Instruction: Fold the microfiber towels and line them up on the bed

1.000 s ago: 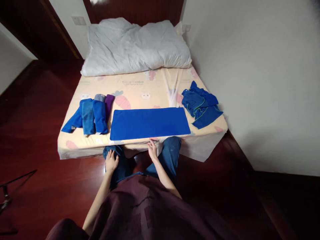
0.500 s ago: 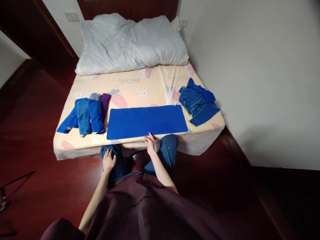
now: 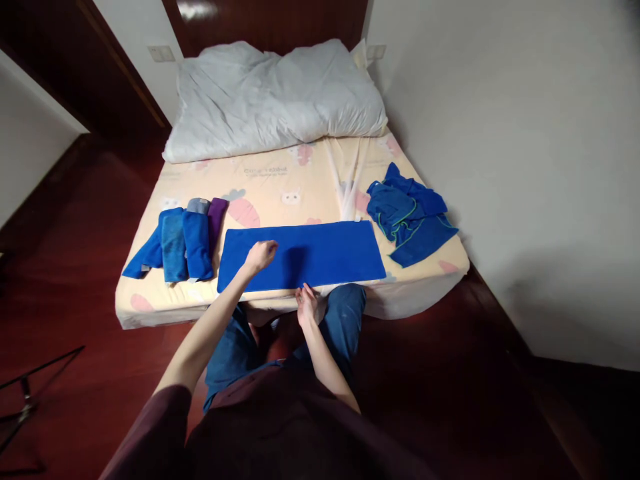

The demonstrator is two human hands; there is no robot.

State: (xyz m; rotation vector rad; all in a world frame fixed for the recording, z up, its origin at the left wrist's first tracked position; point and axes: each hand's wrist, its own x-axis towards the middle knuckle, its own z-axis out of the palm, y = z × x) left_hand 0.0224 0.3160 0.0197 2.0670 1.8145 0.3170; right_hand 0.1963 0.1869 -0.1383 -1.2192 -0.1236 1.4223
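Observation:
A blue towel (image 3: 330,253), folded into a long flat rectangle, lies across the near part of the bed. Above its left half hovers my left hand (image 3: 262,256), fingers curled in, with no cloth visible in it and its shadow on the towel. My right hand (image 3: 306,307) is at the towel's near edge, palm partly up and fingers extended; whether the fingertips touch the cloth is hard to tell. Left of the towel, several rolled towels in blue (image 3: 197,243), grey and purple (image 3: 217,215) lie together. Crumpled blue cloths (image 3: 413,210), some edged in green, are heaped to the right.
The bed (image 3: 270,200) has a cream sheet with carrot and rabbit prints. A bulky white quilt (image 3: 270,100) is bunched at the head end. White wall (image 3: 500,167) runs along the right, and a thin black stand (image 3: 25,393) is on the red-brown floor at left.
My left hand has risen from my left knee to above the towel, and its fingers have curled. My right hand stays by the near edge. The view has shifted slightly.

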